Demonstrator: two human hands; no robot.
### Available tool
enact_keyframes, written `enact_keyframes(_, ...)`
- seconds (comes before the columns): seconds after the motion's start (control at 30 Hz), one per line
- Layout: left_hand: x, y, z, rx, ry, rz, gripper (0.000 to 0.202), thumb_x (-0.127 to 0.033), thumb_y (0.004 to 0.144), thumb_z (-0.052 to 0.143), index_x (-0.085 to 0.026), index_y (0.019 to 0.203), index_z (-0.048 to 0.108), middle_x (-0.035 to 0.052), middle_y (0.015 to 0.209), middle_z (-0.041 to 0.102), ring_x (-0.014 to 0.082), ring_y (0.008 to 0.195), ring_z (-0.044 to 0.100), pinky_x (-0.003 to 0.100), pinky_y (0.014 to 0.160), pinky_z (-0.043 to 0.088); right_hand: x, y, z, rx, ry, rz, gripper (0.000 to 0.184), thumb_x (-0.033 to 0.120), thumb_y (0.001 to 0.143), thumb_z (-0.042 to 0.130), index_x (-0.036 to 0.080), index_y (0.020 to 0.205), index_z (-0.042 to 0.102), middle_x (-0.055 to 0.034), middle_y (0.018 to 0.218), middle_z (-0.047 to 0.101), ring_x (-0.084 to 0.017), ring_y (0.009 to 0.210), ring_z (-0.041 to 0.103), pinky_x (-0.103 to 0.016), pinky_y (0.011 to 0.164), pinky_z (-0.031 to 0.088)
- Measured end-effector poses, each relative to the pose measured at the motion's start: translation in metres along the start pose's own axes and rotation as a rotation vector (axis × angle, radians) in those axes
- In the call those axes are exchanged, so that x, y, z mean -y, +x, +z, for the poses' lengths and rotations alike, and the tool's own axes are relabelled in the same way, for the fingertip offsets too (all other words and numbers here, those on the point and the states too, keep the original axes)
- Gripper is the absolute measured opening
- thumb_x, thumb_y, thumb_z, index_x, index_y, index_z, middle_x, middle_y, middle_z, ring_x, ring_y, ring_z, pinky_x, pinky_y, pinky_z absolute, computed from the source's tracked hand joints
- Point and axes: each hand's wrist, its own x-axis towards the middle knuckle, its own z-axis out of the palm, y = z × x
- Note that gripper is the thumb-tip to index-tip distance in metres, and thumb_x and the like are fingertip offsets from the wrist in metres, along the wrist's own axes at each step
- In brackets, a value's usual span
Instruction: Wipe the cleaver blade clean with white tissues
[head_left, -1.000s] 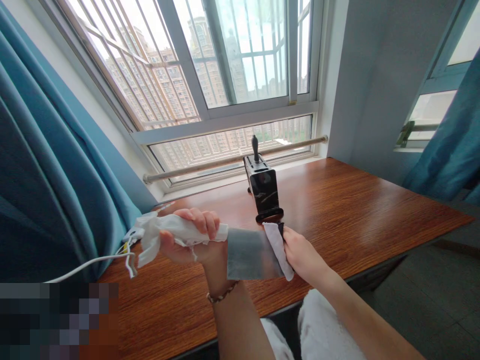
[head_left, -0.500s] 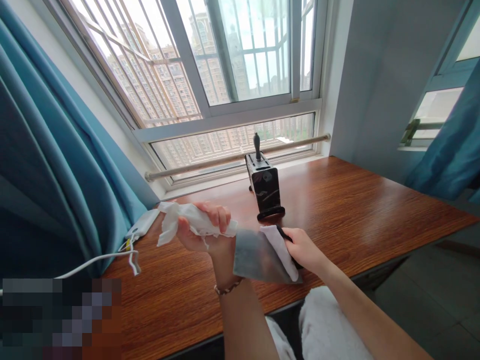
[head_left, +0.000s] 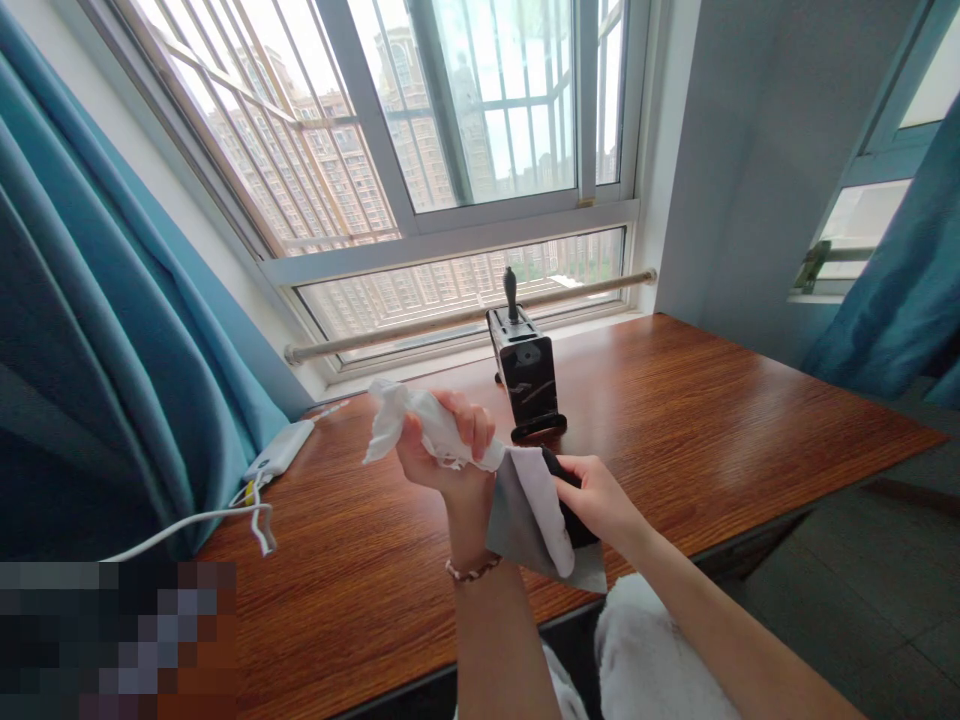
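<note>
My left hand (head_left: pixel 463 440) is closed round the handle end of a cleaver, and the handle itself is hidden under a crumpled white wrap (head_left: pixel 386 420). The broad grey blade (head_left: pixel 508 525) points right and toward me, above the table's front part. My right hand (head_left: pixel 606 500) pinches a folded cloth (head_left: pixel 541 510), pale lilac on one side and black on the other, laid against the blade. Part of the blade shows on both sides of the cloth. Beyond my hands stands a black knife block (head_left: pixel 531 385) with one dark handle (head_left: pixel 510 292) sticking up from it.
The brown wooden table (head_left: pixel 720 400) reaches to the window sill. At its left lie a white power strip (head_left: pixel 281 447) and a white cable (head_left: pixel 180 525), beside a blue curtain (head_left: pixel 112 330). A rail (head_left: pixel 420 328) crosses the window. The lower left corner is blurred out.
My left hand has moved right with the cleaver, bringing the blade further past the cloth. More of the cloth's black side shows. My right hand has stayed nearly in place.
</note>
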Motion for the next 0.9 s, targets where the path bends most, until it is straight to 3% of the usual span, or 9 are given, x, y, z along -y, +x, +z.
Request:
enact_keyframes(0.37, -0.016, 0.0, 0.0, -0.194, 0.188, 0.097, 0.041, -0.058, 0.073, 0.045, -0.019, 0.062, 0.049, -0.0055, 0.043, 0.032, 0.0054, 0.03, 0.025, 0.022, 0.036, 0.017, -0.015, 0.007, -0.015, 0.077, -0.036, 0.157, 0.025, 0.03, 0.072, 0.05, 0.011, 0.058, 0.056, 0.0038, 0.049, 0.048, -0.008, 0.05, 0.039, -0.019, 0.047, 0.028)
enact_keyframes(0.6, -0.03, 0.002, -0.01, -0.173, 0.247, 0.172, 0.038, -0.055, 0.072, 0.045, -0.018, 0.063, 0.049, -0.0055, 0.042, 0.035, 0.0075, 0.029, 0.027, 0.024, 0.034, 0.02, -0.029, 0.003, -0.028, 0.116, 0.03, 0.272, 0.023, 0.032, 0.069, 0.055, 0.01, 0.063, 0.06, 0.0026, 0.054, 0.053, -0.009, 0.051, 0.043, -0.02, 0.048, 0.03)
enact_keyframes(0.67, -0.029, 0.002, -0.008, -0.26, 0.279, 0.205, 0.036, -0.052, 0.073, 0.043, -0.018, 0.063, 0.047, -0.0061, 0.043, 0.034, 0.0072, 0.03, 0.027, 0.022, 0.034, 0.02, -0.036, 0.001, -0.03, 0.146, 0.15, 0.324, 0.023, 0.033, 0.068, 0.057, 0.01, 0.068, 0.06, 0.0013, 0.06, 0.056, -0.009, 0.054, 0.046, -0.019, 0.048, 0.032)
enact_keyframes(0.77, -0.023, 0.003, -0.002, -0.527, 0.347, 0.315, 0.031, -0.047, 0.074, 0.042, -0.017, 0.065, 0.043, -0.0065, 0.047, 0.032, 0.0058, 0.033, 0.027, 0.019, 0.034, 0.017, -0.044, 0.0, -0.033, 0.244, 0.364, 0.42, 0.02, 0.031, 0.068, 0.058, 0.011, 0.073, 0.059, -0.0001, 0.062, 0.058, -0.009, 0.052, 0.049, -0.019, 0.045, 0.033)
enact_keyframes(0.9, -0.02, 0.008, -0.003, -0.737, 0.425, 0.335, 0.025, -0.039, 0.071, 0.053, -0.016, 0.071, 0.043, -0.007, 0.052, 0.034, 0.0054, 0.039, 0.032, 0.017, 0.037, 0.027, -0.056, 0.002, -0.036, 0.417, 0.554, 0.561, 0.02, 0.031, 0.073, 0.051, 0.014, 0.064, 0.053, 0.0033, 0.046, 0.046, -0.006, 0.037, 0.037, -0.017, 0.035, 0.028)
